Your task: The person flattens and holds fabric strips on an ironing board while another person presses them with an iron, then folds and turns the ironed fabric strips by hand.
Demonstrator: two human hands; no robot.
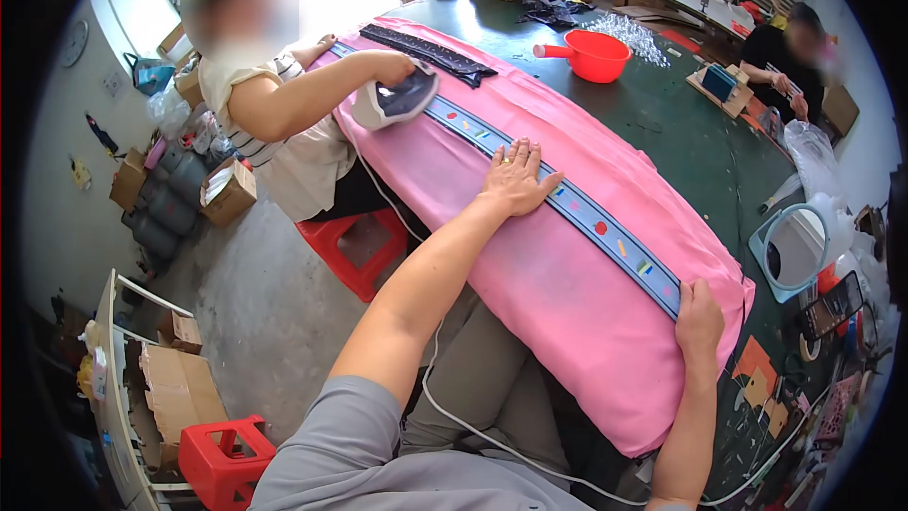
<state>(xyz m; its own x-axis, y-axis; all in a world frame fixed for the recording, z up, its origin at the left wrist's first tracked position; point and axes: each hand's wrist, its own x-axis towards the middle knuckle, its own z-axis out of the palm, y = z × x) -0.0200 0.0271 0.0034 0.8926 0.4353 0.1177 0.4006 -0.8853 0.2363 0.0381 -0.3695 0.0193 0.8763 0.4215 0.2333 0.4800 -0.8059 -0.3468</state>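
Note:
A long blue strip with small coloured motifs (601,227) lies along a pink cloth (558,293) spread over a padded surface. My left hand (515,180) rests on the strip's middle with its fingers spread flat. At the strip's near right end, my right hand (698,320) is closed on the strip's edge. Farther up, a co-worker's hand holds an iron (397,97) at the strip. That person's other hand is by its far end. A dark patterned strip (426,52) lies on the cloth beyond the blue one.
On the green table (539,57) stand a red dipper (598,55), a round mirror (795,246) and a phone (832,306). Another person sits at the far right. A white cord (433,360) crosses my lap. Red stools (355,251) stand at the left.

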